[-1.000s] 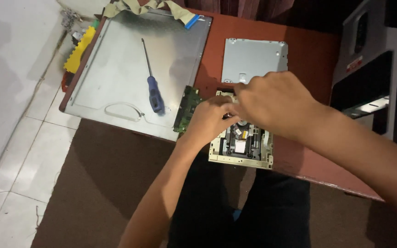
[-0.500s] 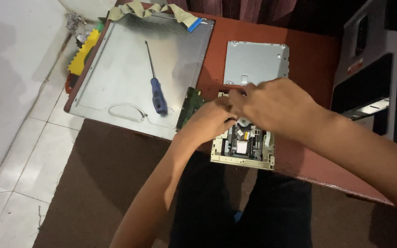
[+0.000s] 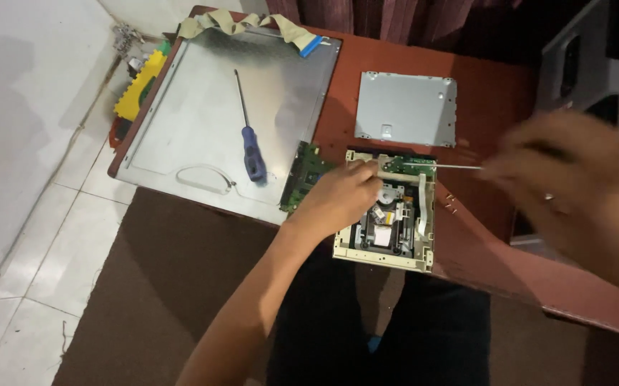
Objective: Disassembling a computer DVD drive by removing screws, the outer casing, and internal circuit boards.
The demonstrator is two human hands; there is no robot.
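Reddish desk point(image 3: 495, 107) carried an opened optical drive point(image 3: 388, 218) at its near edge, left hand point(image 3: 341, 196) pressed flat on its top-left corner, blurred right hand point(image 3: 574, 179) pinching a thin screwdriver point(image 3: 452, 167); light, fragile, likely best gripped by its cream frame.
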